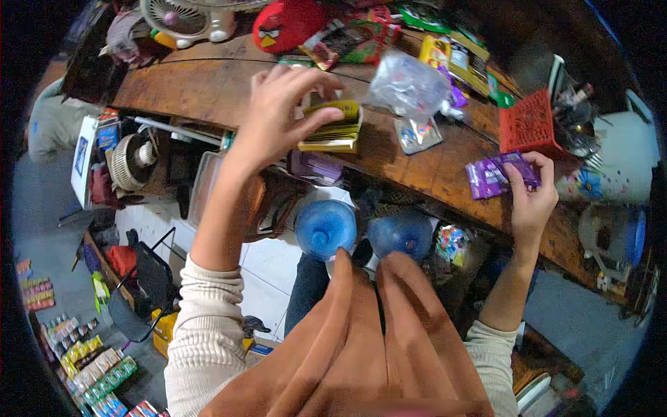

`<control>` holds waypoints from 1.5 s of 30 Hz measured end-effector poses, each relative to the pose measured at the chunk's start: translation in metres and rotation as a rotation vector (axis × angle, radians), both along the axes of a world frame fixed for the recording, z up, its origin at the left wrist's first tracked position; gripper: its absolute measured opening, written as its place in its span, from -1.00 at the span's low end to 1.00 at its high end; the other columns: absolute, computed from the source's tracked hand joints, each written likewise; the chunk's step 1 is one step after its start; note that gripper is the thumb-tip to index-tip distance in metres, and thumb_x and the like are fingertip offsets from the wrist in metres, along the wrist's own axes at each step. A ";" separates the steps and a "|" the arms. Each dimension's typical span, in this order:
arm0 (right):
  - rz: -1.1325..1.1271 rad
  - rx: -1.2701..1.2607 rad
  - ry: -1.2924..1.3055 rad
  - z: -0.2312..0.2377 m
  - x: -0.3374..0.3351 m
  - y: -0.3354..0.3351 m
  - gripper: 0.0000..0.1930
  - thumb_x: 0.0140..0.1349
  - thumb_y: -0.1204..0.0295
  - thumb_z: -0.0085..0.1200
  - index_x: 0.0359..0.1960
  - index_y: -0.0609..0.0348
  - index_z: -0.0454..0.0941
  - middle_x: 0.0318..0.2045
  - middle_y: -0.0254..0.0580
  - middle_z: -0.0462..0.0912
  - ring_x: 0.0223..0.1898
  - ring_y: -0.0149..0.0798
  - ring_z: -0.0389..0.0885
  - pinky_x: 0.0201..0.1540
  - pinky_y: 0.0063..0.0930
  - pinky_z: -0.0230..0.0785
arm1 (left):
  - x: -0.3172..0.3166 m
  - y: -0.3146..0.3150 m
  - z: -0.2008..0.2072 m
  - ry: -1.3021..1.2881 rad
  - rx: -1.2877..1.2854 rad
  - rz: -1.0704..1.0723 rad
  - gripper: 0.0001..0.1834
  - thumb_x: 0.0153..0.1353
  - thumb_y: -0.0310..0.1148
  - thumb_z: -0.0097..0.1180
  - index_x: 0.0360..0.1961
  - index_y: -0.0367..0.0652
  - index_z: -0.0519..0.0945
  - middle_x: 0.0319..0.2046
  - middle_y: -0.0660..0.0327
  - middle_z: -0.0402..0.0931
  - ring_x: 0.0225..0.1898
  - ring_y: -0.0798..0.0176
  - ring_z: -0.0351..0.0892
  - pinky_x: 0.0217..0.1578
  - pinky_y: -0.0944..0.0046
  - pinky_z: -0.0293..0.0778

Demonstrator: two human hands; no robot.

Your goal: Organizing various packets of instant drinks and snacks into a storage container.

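My left hand is raised over a small yellow box near the front edge of the wooden table, thumb and fingers apart and holding nothing I can see. Yellow packets stand packed upright inside that box. At the right, my right hand pinches a few purple sachets between thumb and fingers, just above the table edge. Between the hands lie a crumpled clear plastic bag and a small pale sachet.
A red plastic basket with utensils beside it stands at the right. Along the back are a red plush toy, a white fan and yellow packets. Two blue water jugs sit below the table edge.
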State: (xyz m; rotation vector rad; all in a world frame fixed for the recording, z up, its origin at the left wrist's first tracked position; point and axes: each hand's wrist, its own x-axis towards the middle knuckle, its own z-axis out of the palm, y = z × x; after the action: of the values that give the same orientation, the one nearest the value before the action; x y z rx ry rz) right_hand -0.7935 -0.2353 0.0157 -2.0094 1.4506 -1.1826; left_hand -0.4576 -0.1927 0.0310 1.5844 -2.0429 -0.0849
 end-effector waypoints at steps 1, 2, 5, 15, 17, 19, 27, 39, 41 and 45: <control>0.000 -0.026 -0.122 0.001 -0.002 0.002 -0.82 0.05 0.48 0.18 -0.42 0.29 0.43 -0.54 -0.33 0.46 -0.51 -0.55 0.37 -0.51 -0.59 0.26 | 0.001 0.000 -0.001 -0.045 -0.038 0.006 -0.83 0.00 -0.31 0.17 -0.35 -0.09 0.56 -0.32 0.31 0.47 -0.16 0.21 0.37 -0.09 0.18 0.13; -0.011 -0.049 -0.114 0.001 -0.008 0.002 -0.82 0.05 0.46 0.18 -0.43 0.29 0.45 -0.52 -0.35 0.46 -0.51 -0.58 0.37 -0.50 -0.63 0.24 | 0.002 0.002 -0.001 -0.158 -0.018 0.025 -0.83 0.01 -0.32 0.15 -0.36 -0.10 0.55 -0.31 0.29 0.45 -0.15 0.20 0.36 -0.09 0.19 0.13; -0.006 0.149 -0.060 0.011 -0.030 0.013 -0.82 0.02 0.46 0.19 -0.46 0.29 0.45 -0.52 -0.33 0.45 -0.50 -0.55 0.36 -0.45 -0.63 0.24 | 0.003 0.004 -0.002 -0.243 0.044 0.023 -0.84 0.01 -0.34 0.14 -0.37 -0.14 0.54 -0.30 0.23 0.42 -0.14 0.17 0.36 -0.09 0.19 0.16; 0.263 -0.083 0.740 -0.002 -0.015 0.028 -0.59 -0.09 0.55 0.08 -0.13 0.23 0.31 -0.30 -0.09 0.42 -0.21 -0.06 0.43 -0.23 -0.32 0.30 | -0.057 0.048 0.005 0.740 -0.969 0.264 -0.94 0.12 -0.57 -0.07 -0.37 -0.24 0.44 -0.44 0.27 0.36 -0.31 0.35 0.33 -0.15 0.24 0.31; 0.216 -0.087 0.927 0.001 -0.006 0.023 -0.52 -0.10 0.48 0.14 -0.08 0.21 0.29 -0.28 -0.09 0.40 -0.18 -0.07 0.42 -0.22 -0.25 0.31 | -0.097 0.062 -0.030 0.766 -0.750 0.016 -0.85 -0.08 -0.57 0.06 -0.42 -0.13 0.48 -0.46 0.30 0.37 -0.32 0.27 0.35 -0.18 0.23 0.31; 0.203 -0.023 1.055 -0.012 -0.011 0.010 -0.52 -0.13 0.46 0.15 -0.09 0.20 0.31 -0.29 -0.08 0.40 -0.19 -0.06 0.43 -0.23 -0.24 0.32 | -0.140 0.051 -0.045 0.677 -0.254 -0.153 -0.83 -0.09 -0.54 0.06 -0.37 -0.19 0.49 -0.31 0.15 0.44 -0.17 0.13 0.37 -0.13 0.22 0.28; 0.173 -0.097 0.746 -0.013 -0.017 0.003 -0.69 -0.11 0.44 0.16 -0.26 0.14 0.42 -0.29 -0.10 0.40 -0.24 -0.02 0.45 -0.19 -0.23 0.36 | -0.184 -0.013 -0.077 0.698 -0.085 -0.202 -0.79 0.02 -0.47 -0.01 -0.26 -0.20 0.45 -0.19 0.06 0.35 -0.08 -0.02 0.32 0.00 0.12 0.21; 0.153 -0.236 0.395 -0.036 -0.011 0.003 -0.80 0.01 0.49 0.08 -0.29 0.26 0.48 -0.30 -0.07 0.44 -0.32 -0.13 0.46 -0.26 -0.36 0.36 | -0.192 -0.017 -0.073 1.077 0.145 -0.092 -0.74 0.04 -0.50 -0.04 -0.19 -0.28 0.37 -0.31 -0.01 0.48 -0.20 -0.08 0.44 -0.13 0.07 0.32; 0.131 -0.197 0.102 -0.037 -0.007 0.006 -0.86 0.05 0.53 0.02 -0.34 0.30 0.48 -0.34 -0.09 0.45 -0.36 -0.19 0.46 -0.28 -0.42 0.35 | -0.187 -0.012 -0.064 1.160 0.091 -0.054 -0.81 0.03 -0.50 -0.01 -0.27 -0.26 0.42 -0.31 0.03 0.48 -0.20 -0.03 0.45 -0.12 0.14 0.33; 0.149 -0.012 -0.242 -0.019 0.012 0.015 -0.91 0.15 0.54 -0.06 -0.36 0.34 0.44 -0.40 -0.19 0.44 -0.40 -0.42 0.41 -0.32 -0.56 0.29 | -0.167 -0.005 -0.042 0.716 -0.249 -0.147 -0.86 -0.02 -0.51 0.10 -0.37 -0.23 0.51 -0.22 0.09 0.47 -0.17 0.12 0.47 -0.14 0.24 0.38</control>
State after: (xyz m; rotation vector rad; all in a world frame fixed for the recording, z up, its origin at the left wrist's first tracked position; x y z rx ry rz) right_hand -0.7818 -0.2204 -0.0037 -1.8708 1.1591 -1.3193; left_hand -0.6246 -0.1980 -0.0111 1.0412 -1.5240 -0.3785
